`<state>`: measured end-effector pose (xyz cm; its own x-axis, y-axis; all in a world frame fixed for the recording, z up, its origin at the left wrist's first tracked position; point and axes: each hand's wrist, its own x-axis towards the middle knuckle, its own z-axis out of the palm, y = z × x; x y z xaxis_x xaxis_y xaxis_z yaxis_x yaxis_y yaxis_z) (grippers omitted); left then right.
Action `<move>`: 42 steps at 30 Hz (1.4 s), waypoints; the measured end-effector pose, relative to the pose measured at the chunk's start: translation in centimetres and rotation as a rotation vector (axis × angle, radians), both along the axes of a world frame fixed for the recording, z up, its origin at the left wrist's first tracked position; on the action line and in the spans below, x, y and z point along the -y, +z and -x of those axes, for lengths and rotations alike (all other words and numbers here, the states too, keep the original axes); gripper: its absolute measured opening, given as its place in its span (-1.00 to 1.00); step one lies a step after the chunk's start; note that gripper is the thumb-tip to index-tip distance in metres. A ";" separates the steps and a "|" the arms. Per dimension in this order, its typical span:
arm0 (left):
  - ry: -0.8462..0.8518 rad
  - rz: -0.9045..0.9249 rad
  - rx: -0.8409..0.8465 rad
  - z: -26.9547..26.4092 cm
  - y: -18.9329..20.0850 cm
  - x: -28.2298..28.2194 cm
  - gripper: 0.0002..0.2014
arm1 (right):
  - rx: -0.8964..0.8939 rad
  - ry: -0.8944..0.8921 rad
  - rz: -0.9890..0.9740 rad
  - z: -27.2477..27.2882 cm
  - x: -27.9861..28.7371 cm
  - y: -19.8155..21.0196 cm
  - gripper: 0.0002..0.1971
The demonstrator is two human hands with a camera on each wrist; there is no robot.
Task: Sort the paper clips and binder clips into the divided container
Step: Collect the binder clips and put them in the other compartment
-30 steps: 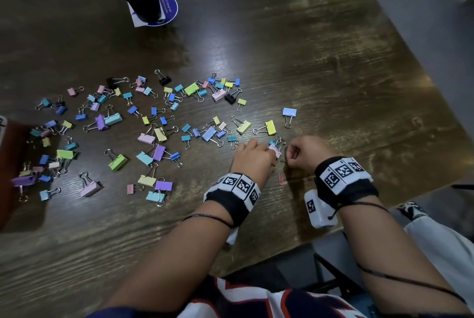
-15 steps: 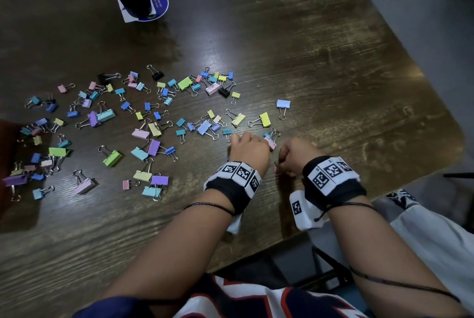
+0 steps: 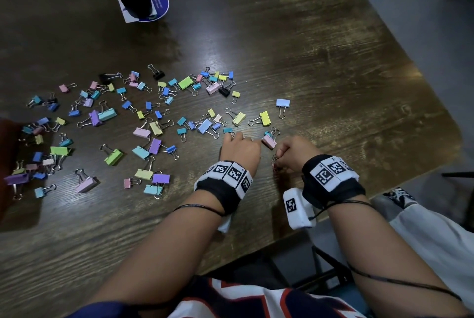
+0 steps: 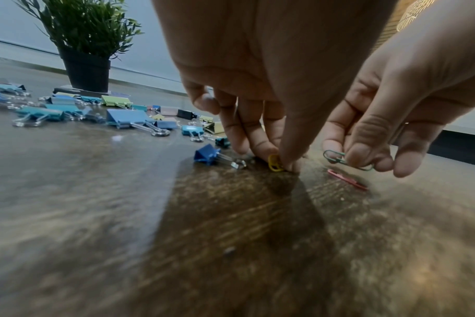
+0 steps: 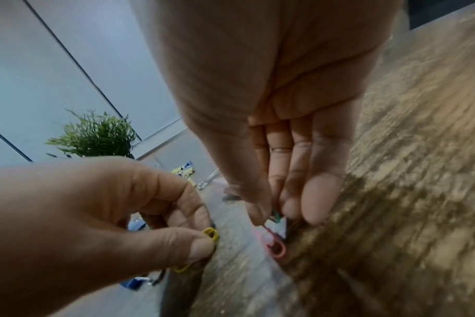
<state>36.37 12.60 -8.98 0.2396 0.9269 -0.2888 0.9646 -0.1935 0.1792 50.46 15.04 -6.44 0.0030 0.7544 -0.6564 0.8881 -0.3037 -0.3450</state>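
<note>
Lower centre of the head view: your left hand [image 3: 239, 149] is now pinching a small yellow wire paper clip [image 4: 275, 163] off the dark wooden table [image 3: 307, 61], fingers curled. Just right, your right hand [image 3: 295, 153] is gripping a green wire paper clip [image 4: 336, 158], lifted since a second ago; a pink wire paper clip [image 4: 346, 179] is lying below. No container is showing.
</note>
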 end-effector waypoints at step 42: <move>-0.117 0.166 0.091 2.1 0.9 0.7 -0.87 | 0.268 0.359 -0.067 3.1 1.5 0.4 -0.67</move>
